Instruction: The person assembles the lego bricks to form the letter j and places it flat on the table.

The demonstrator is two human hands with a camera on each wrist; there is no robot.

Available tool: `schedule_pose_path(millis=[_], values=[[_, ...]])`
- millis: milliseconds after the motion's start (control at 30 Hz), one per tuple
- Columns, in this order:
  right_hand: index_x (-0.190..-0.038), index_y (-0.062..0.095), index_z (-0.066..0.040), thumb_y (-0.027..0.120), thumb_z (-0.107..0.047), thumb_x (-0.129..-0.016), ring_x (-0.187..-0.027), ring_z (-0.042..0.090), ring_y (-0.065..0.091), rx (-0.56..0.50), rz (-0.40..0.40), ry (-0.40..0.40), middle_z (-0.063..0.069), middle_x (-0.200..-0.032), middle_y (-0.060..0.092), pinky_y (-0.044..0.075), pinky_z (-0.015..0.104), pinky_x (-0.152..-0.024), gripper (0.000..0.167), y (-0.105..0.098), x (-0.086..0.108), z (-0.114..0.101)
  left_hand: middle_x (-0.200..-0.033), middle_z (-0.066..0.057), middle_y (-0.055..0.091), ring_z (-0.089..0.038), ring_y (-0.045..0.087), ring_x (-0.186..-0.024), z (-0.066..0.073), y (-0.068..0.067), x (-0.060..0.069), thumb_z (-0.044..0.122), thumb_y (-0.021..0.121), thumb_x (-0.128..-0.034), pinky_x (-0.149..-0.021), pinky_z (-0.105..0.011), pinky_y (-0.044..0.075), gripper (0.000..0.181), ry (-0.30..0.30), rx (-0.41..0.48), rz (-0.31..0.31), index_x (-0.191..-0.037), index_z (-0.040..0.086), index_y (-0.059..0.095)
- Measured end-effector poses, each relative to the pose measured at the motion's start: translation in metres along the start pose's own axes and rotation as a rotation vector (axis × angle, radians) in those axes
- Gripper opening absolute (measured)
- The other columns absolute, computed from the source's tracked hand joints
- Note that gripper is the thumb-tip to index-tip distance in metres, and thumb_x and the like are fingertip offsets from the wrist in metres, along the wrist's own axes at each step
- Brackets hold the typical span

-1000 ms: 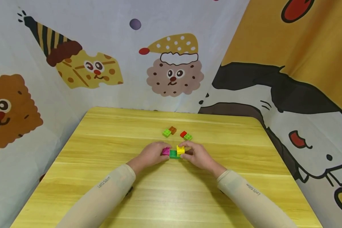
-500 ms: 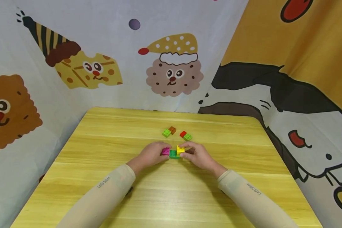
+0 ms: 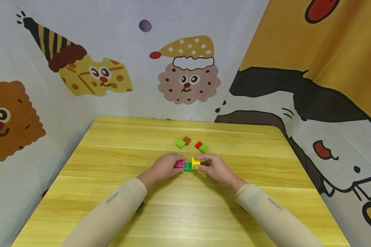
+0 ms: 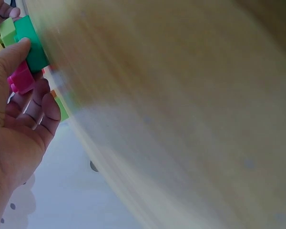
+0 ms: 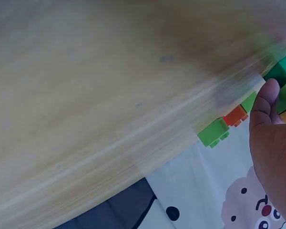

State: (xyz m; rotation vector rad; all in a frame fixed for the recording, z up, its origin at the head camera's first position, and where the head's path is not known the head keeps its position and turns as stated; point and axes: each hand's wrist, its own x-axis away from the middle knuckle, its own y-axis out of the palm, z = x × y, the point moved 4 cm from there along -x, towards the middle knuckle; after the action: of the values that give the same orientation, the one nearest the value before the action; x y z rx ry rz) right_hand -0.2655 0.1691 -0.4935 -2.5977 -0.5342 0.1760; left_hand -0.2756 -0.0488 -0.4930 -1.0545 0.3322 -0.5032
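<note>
My left hand (image 3: 164, 166) grips the left end of a small assembly of toy building bricks, with a magenta brick (image 3: 179, 163) on a long dark green brick (image 3: 188, 168). In the left wrist view, the thumb presses on the dark green brick (image 4: 35, 45) above the magenta brick (image 4: 23, 78). My right hand (image 3: 217, 167) pinches the other end, where a yellow brick (image 3: 195, 161) sits on top. A light green brick (image 4: 7, 31) lies between the yellow and dark green ones. In the right wrist view, the right hand (image 5: 276, 152) hides part of the assembly.
Beyond the hands on the wooden table (image 3: 126, 137) lie loose bricks: a light green one (image 3: 180, 143) touching a brown one (image 3: 187, 140), and a red one (image 3: 199, 144) beside another light green one (image 3: 203, 148). A printed cloth (image 3: 117, 20) hangs behind the table.
Both hands hold almost the same pose on the brick assembly throughout. The head view shifts very slightly; the loose bricks stay put.
</note>
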Motion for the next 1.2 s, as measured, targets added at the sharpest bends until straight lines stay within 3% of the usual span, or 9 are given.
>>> schedule_pose_path(millis=[667, 867, 1200], values=[[-0.13, 0.072, -0.015, 0.078, -0.012, -0.098, -0.101, 0.023, 0.077, 0.022, -0.002, 0.015, 0.013, -0.134, 0.072, 0.062, 0.026, -0.075, 0.032, -0.0003, 0.0014, -0.0018, -0.128, -0.005, 0.076, -0.017, 0.069, -0.106, 0.0015, -0.0016, 0.0012, 0.029, 0.082, -0.0967, -0.1, -0.042, 0.059, 0.045, -0.005, 0.001, -0.002, -0.137, 0.013, 0.072], [-0.13, 0.071, -0.017, 0.078, -0.01, -0.098, -0.104, 0.026, 0.078, 0.028, 0.002, -0.015, 0.012, -0.136, 0.071, 0.063, 0.027, -0.077, 0.033, 0.0004, 0.0012, -0.0013, -0.127, -0.006, 0.076, -0.018, 0.069, -0.106, 0.0026, -0.0033, 0.0015, 0.028, 0.082, -0.0967, -0.1, -0.042, 0.059, 0.044, -0.004, 0.01, -0.003, -0.137, 0.012, 0.072], [-0.115, 0.077, -0.012, 0.081, -0.006, -0.094, -0.103, 0.027, 0.077, -0.004, 0.024, -0.014, 0.013, -0.126, 0.076, 0.063, 0.025, -0.079, 0.022, 0.0012, 0.0004, 0.0006, -0.128, -0.007, 0.076, -0.02, 0.071, -0.111, 0.0014, -0.0019, 0.001, 0.028, 0.082, -0.0968, -0.102, -0.043, 0.058, 0.044, -0.001, 0.022, 0.002, -0.137, 0.012, 0.072]])
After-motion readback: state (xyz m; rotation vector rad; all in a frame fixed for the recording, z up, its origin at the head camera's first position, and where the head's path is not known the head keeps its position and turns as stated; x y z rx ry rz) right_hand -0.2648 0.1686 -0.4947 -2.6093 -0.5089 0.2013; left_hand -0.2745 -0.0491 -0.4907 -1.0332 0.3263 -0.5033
